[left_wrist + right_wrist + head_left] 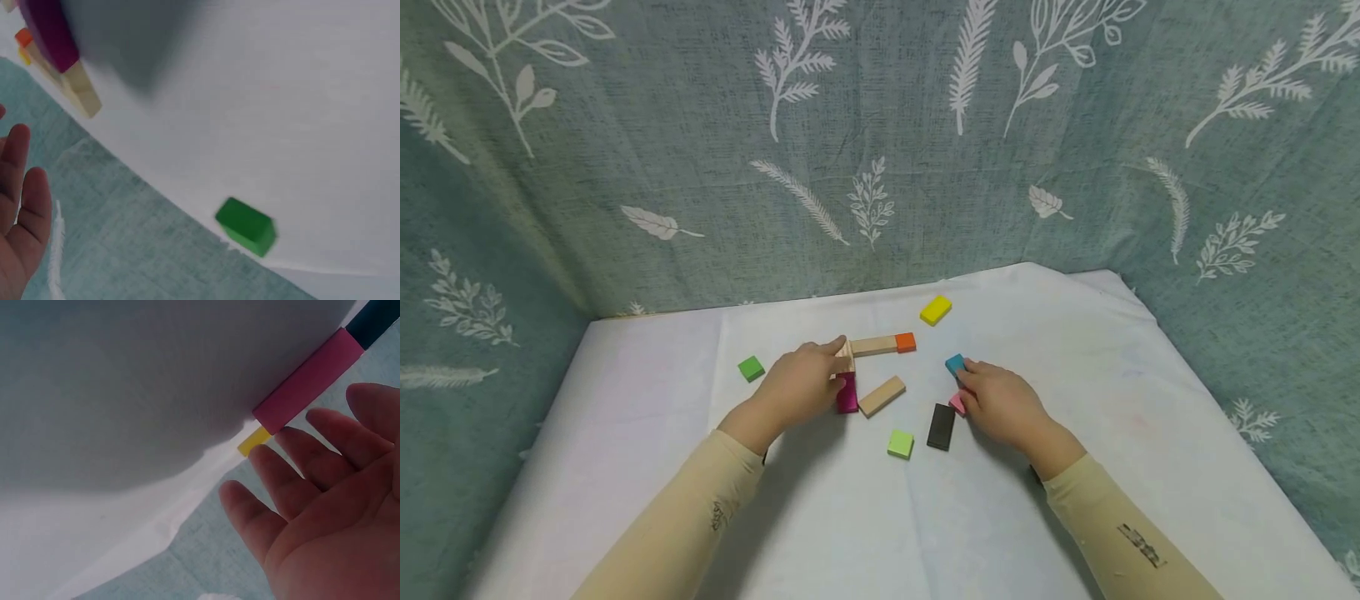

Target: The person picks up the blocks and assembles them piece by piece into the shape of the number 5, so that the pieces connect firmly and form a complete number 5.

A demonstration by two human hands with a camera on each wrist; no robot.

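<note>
My left hand (801, 383) reaches over a plain wooden block (847, 354), fingertips at its left side and partly covering it. Joined to its near end lies a magenta block (847, 393); another wooden block (875, 346) runs right from its far end to an orange block (906, 342). The left wrist view shows two fingers (36, 212) extended and apart from the blocks. My right hand (1003, 404) has fingertips at a blue block (954, 364) and a pink block (957, 403), covering parts of both. Its fingers look loosely extended in the right wrist view, near the pink block (309, 381).
A loose wooden block (882, 397), a black block (941, 427) and a lime block (900, 444) lie between the hands. A green block (751, 368) is left, a yellow block (936, 310) at the back. Leaf-patterned cloth (865, 167) hangs behind the white-covered table (820, 517).
</note>
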